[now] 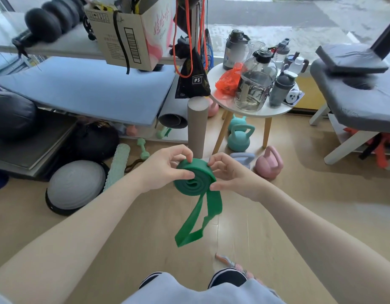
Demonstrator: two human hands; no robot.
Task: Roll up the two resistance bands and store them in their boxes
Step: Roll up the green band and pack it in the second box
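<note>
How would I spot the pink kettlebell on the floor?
Start at the round white side table crowded with bottles. On the wooden floor by its front leg sit several kettlebells. The pink kettlebell stands nearest the camera, right of the teal ones.

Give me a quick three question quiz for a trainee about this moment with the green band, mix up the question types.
1. True or false: the green resistance band is fully rolled.
2. Which hands grip the roll? A) left hand only B) right hand only C) both
3. Fill in: the pink kettlebell stands on the ____.

Key: 1 false, a loose tail hangs below the roll. 2 C. 3 floor.
</note>
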